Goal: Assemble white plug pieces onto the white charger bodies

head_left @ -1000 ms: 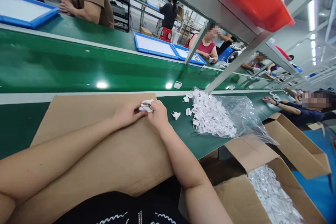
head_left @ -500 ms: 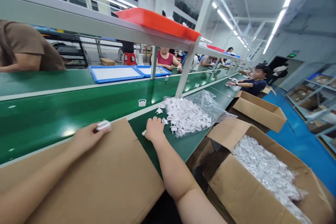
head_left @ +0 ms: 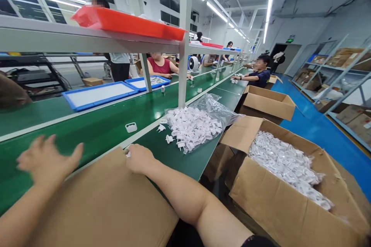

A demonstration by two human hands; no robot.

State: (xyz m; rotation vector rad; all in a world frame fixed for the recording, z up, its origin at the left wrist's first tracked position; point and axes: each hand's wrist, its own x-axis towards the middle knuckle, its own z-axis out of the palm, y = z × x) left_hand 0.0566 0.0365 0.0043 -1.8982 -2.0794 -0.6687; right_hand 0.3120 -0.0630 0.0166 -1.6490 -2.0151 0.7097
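Beside the card point(head_left: 101, 200), many plugs point(head_left: 193, 126) are left — right hand point(head_left: 141, 159) pinching a white bit point(head_left: 128, 154), left hand point(head_left: 48, 161) spread wide.

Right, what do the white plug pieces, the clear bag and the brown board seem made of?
White plug pieces: probably smooth, hard plastic, given their moulded shapes. Clear bag: likely glossy plastic film, see-through and crinkled. Brown board: seemingly matte cardboard, dull tan.

Plugs point(head_left: 193, 128) and a plastic bag point(head_left: 211, 103) lie on the bench point(head_left: 189, 164), right of a cardboard sheet point(head_left: 110, 200); a conveyor belt point(head_left: 110, 121) runs behind them, an open box point(head_left: 269, 197) stands to their right
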